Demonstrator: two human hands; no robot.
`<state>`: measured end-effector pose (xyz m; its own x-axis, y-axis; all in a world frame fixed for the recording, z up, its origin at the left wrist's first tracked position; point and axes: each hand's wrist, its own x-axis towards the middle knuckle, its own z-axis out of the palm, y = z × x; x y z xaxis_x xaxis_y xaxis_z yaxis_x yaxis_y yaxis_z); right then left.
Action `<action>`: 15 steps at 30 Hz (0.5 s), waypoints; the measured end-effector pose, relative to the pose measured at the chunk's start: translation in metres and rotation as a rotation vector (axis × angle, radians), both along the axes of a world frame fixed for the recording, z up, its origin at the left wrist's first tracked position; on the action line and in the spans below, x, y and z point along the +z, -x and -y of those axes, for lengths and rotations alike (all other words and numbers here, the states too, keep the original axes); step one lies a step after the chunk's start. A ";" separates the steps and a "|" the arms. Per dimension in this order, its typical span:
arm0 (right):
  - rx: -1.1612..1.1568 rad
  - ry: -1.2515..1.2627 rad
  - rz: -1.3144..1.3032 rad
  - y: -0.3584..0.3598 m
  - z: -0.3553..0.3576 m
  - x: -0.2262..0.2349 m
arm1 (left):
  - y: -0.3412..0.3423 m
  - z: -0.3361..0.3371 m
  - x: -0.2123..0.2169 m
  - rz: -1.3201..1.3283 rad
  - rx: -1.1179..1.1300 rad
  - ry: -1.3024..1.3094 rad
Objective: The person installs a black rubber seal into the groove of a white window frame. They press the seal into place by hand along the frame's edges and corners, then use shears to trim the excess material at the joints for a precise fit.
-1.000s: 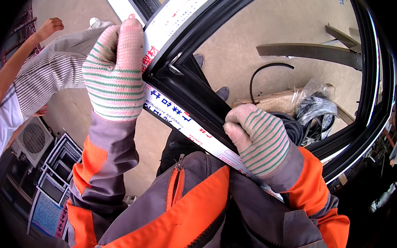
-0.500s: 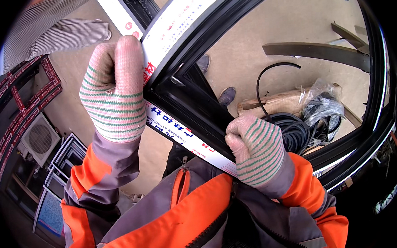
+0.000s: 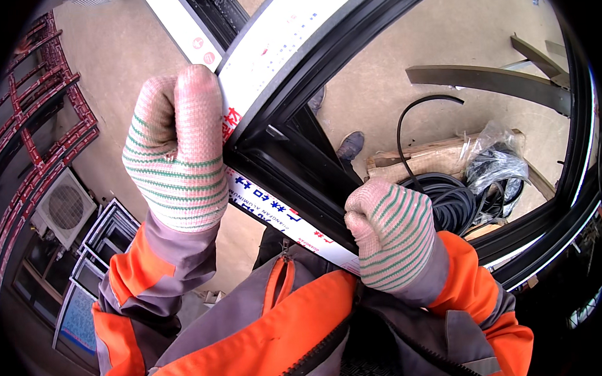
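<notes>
A large black window frame [image 3: 296, 151] is held tilted in front of me, with white printed protective film [image 3: 286, 42] along its outer faces. My left hand [image 3: 175, 164], in a pink knit glove with green stripes, is closed at the frame's left corner; its fingertips behind the edge are hidden. Lower right, my right hand [image 3: 396, 241] wears a matching glove. Its fingers are curled over the frame's near rail, thumb against the bent forefinger.
Beyond the opening lie a coil of black rubber strip [image 3: 446, 201], brown wrapping [image 3: 415, 160] and dark curved metal strips [image 3: 486, 83]. A shoe [image 3: 350, 146] shows behind the frame. At left are red-wrapped frames [image 3: 71, 98], a fan unit [image 3: 67, 207] and smaller frames [image 3: 109, 232].
My view has shifted slightly, so the scene sits a little lower and to the right. The striped clothing at the upper left has mostly left the picture. Both hands keep their places on the frame.
</notes>
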<state>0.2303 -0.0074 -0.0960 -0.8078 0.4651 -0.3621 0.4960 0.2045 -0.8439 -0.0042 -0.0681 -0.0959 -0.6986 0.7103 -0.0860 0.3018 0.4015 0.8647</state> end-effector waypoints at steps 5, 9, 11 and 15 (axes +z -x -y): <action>-0.006 0.018 0.014 0.003 0.000 0.003 | -0.002 0.000 0.002 0.028 0.006 -0.023; -0.014 0.002 0.025 0.002 0.002 0.001 | -0.003 -0.003 0.000 0.026 0.025 -0.021; -0.027 -0.024 0.016 0.001 0.005 -0.002 | 0.000 -0.001 0.000 0.014 -0.007 -0.015; -0.049 0.017 -0.026 -0.001 0.005 -0.004 | 0.001 0.001 -0.001 -0.008 -0.017 0.004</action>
<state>0.2308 -0.0127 -0.0999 -0.7935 0.4982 -0.3494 0.4829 0.1661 -0.8598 -0.0056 -0.0689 -0.0972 -0.6873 0.7216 -0.0832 0.3157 0.4000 0.8605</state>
